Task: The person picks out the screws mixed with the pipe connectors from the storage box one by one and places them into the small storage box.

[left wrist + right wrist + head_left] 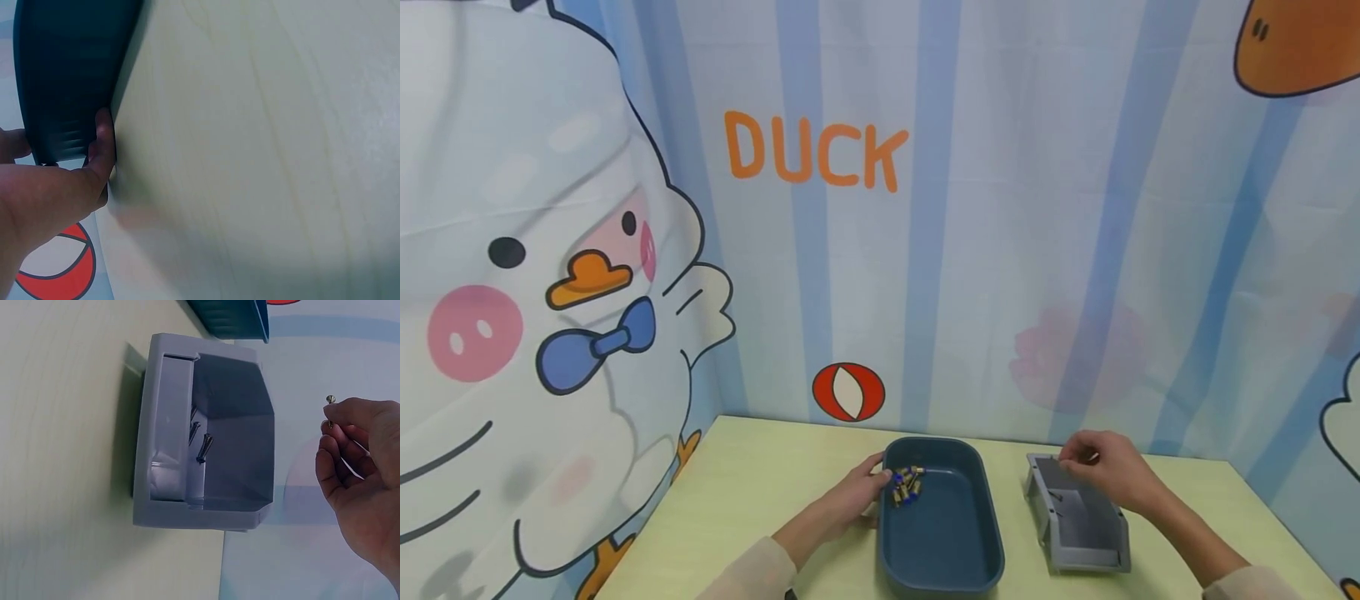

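My left hand [855,497] grips the left wall of a dark blue plastic tray [951,546], thumb at the rim and fingers along the outside. In the left wrist view the fingers [103,147] lie against the tray's outer side [72,81]. Several small brass-and-blue pieces [907,486] lie heaped inside the tray by that thumb. Above the back of a grey open-front bin [1090,560], my right hand [1108,467] pinches a small brass-coloured screw [330,400] between thumb and fingertips. A few darker screws [205,449] lie on the bin's floor.
Both containers stand on a pale wood-grain table [775,467], the bin to the right of the tray with a gap between. A printed curtain [1000,208] with a duck picture hangs right behind the table's back edge and along its left side.
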